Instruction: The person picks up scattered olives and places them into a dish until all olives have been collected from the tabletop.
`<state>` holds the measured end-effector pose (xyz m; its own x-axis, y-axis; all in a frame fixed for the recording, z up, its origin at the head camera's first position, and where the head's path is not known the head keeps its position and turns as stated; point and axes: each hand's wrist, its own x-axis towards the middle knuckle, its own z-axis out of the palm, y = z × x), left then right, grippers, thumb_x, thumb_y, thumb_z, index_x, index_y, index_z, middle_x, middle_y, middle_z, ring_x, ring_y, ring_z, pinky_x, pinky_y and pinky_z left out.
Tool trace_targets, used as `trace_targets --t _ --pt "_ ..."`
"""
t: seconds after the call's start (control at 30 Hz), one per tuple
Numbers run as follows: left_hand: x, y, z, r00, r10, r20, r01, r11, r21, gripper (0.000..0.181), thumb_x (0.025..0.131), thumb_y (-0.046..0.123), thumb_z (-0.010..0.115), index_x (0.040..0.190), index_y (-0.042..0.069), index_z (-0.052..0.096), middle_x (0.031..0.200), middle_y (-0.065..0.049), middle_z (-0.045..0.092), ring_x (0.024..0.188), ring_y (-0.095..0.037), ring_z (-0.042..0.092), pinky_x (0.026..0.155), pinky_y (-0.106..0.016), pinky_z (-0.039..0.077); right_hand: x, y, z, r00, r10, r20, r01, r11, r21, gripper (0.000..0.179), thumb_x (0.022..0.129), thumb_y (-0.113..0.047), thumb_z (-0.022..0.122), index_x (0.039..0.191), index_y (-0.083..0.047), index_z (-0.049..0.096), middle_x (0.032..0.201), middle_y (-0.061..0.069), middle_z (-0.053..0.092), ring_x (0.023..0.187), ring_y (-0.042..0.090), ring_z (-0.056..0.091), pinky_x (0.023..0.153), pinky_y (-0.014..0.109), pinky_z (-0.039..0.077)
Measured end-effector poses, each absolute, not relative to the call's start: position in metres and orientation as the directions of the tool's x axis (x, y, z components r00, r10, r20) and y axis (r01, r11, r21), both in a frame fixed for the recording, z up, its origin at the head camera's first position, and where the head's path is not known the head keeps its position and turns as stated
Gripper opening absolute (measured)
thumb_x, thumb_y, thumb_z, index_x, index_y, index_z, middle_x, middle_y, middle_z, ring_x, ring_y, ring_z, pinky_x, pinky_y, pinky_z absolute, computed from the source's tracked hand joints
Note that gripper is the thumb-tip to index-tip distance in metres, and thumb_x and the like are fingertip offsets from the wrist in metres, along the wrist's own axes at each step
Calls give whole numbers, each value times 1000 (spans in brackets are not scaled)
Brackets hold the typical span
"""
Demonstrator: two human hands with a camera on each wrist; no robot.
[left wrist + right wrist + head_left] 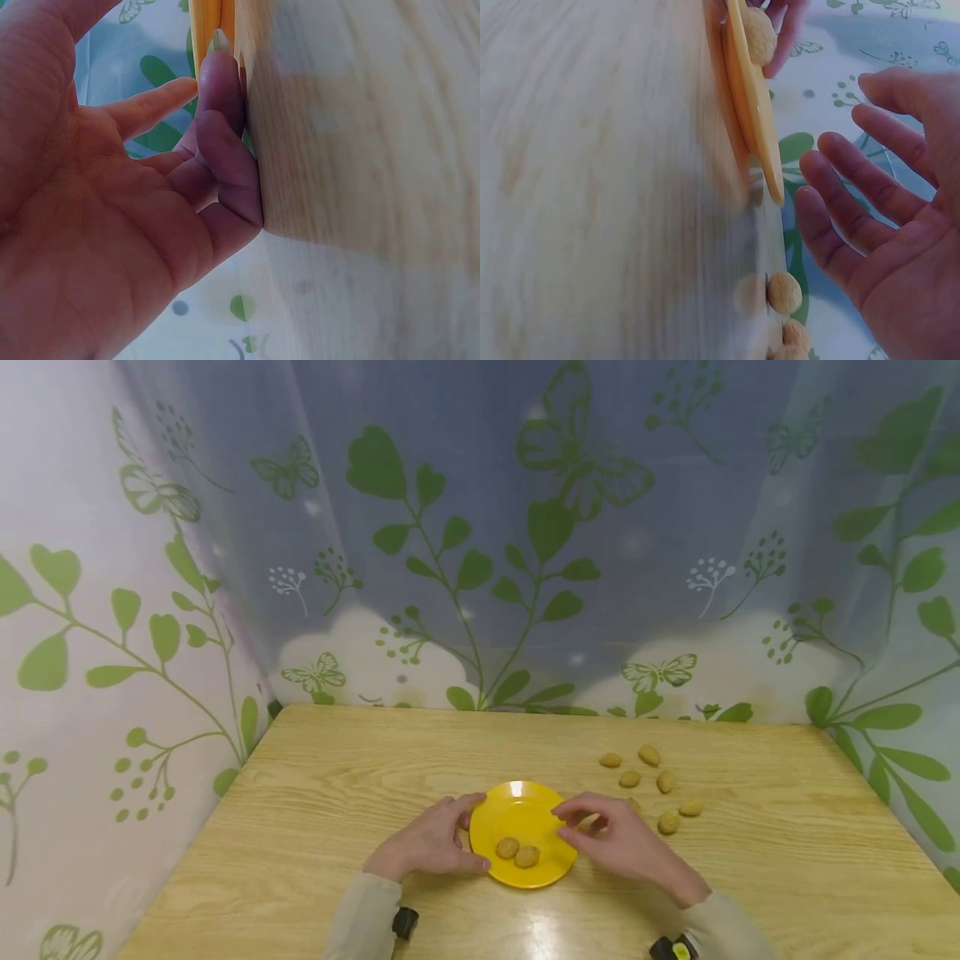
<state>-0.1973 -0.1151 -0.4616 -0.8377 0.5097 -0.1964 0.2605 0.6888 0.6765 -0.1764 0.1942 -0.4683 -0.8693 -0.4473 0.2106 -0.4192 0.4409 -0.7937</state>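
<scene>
Brown lumps (527, 857): two sit side by side on the near part of the yellow plate (517, 817).
Left hand (431, 839): its thumb and fingers curl at the plate's edge. A soft, steady hold should stop the plate sliding.
Right hand (618, 839): its fingers are spread a bit by the plate's right edge, holding nothing.
Table lumps (669, 822): they lie right of the plate, on the table (300, 827). Best to pinch one at a time, I think, and set it down gently so none roll off.
</scene>
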Motion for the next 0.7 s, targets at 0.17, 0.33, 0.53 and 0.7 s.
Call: trace_targets --t 0.17,0.33,0.53,0.7 --pt "-197 -115 -462 -835 516 -190 267 682 680 98 75 38 87 157 11 39 113 -4 60 77 -10 54 69 -23 47 -173 205 -462 -886 -412 213 -403 457 -793 21 98 -23 70 116 -12 74 112 8 74 94 4 66 74 26 56" --pt "-198 -115 -463 -836 515 -189 268 685 678 98 75 38 87 157 11 39 113 -3 60 78 -10 54 70 -23 47 -171 216 -460 -899 -375 225 -398 486 -778 20 97 -21 72 115 -13 75 113 6 75 92 4 67 72 25 56" --pt "-199 -115 -463 -836 513 -192 265 686 678 97 76 37 87 157 11 39 114 -4 60 78 -10 54 70 -23 47 -167 231 -458 -907 -358 223 -388 502 -773 22 97 -19 71 117 -10 74 117 11 74 92 2 66 72 26 56" --pt "-200 -114 -462 -833 520 -189 273 683 677 97 76 37 87 157 10 39 112 -3 59 77 -9 54 69 -22 47 -165 243 -459 -921 -326 214 -365 526 -768 23 96 -17 72 118 -10 73 117 10 74 92 1 66 72 26 57"
